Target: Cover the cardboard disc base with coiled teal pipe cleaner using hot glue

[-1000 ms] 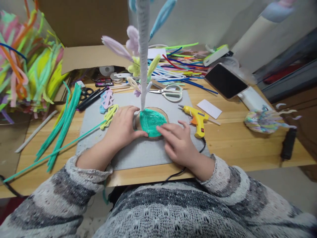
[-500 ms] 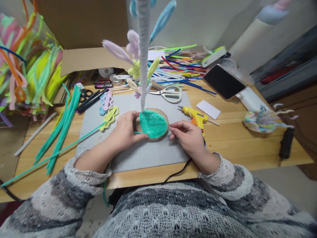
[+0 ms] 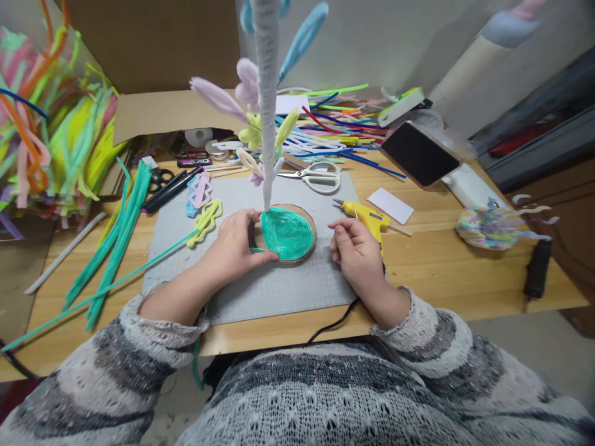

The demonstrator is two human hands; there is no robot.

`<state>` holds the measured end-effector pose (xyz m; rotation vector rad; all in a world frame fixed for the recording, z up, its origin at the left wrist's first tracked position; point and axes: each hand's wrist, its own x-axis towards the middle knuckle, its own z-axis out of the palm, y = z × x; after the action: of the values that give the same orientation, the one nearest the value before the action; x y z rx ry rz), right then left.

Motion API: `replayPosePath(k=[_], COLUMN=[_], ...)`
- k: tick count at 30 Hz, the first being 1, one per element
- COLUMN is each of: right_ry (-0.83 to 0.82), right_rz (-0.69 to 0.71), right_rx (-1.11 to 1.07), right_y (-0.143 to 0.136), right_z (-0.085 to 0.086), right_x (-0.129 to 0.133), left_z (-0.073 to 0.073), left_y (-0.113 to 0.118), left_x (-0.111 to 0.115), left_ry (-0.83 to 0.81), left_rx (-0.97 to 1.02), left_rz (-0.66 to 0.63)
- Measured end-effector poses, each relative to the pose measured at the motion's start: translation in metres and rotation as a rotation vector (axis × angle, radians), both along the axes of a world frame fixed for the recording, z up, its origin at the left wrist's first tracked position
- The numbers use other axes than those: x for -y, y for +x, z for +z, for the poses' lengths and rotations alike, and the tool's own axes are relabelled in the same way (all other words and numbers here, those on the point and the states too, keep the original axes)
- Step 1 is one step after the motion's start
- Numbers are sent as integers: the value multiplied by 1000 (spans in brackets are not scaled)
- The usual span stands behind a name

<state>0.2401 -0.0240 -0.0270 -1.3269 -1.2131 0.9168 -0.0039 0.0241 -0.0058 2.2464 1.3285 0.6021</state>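
A round wood slice [image 3: 313,218] lies on the grey cutting mat [image 3: 242,297], its top mostly covered by coiled green pipe cleaner [image 3: 289,234]. From its back left edge rises a white wrapped stem [image 3: 268,111] carrying pastel pipe-cleaner flowers and leaves. My left hand [image 3: 237,243] grips the slice's left side between thumb and fingers. My right hand [image 3: 356,248] hovers to the right of the slice, apart from it, with fingers curled together; whether anything small is in them is hidden. Beside it lies a yellow glue gun [image 3: 367,217].
White-handled scissors [image 3: 320,177] lie behind the slice. Green pipe cleaners [image 3: 116,248] and zigzag yellow pieces [image 3: 204,223] are at left. A phone [image 3: 421,153], a white card [image 3: 390,205] and a pastel braided item [image 3: 488,226] sit at right. Loose pipe cleaners [image 3: 325,133] cover the back.
My right hand has drawn away from the slice's right edge, slightly right and up, and its fingers have curled in. My left hand keeps its hold on the slice.
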Motion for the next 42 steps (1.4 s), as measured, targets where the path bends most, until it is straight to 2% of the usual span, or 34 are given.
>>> replayPosePath(k=[2,5,10,14,17,22,30,33,36,42], right_ry=[84,138,128,135,137,113,21,74,138,152], right_rz=[8,125,261,333,348,383,421,389,433,450], right_rx=[143,340,361,471,526,522,641,695,828,1006], right_y=[0,1,3,1,0,0,1,-1,-5,-12], right_z=[-4,-10,-11,-8,-7,-7,2,1,0,0], right_x=[2,4,2,-2,-3,-4,-9,-4,5,14], left_z=[0,0,1,0,-1,1,2,2,4,7], left_y=[0,0,3,8,10,9,19,19,17,12], left_x=[0,-1,4,16,24,28,41,41,38,37], left_ry=[-3,-2,56,180,245,254,270,258,241,229], left_rx=[15,30,-61,-154,-192,-221,-274,-273,-280,-315], left_rz=[-2,-7,47,125,143,127,229,239,227,194])
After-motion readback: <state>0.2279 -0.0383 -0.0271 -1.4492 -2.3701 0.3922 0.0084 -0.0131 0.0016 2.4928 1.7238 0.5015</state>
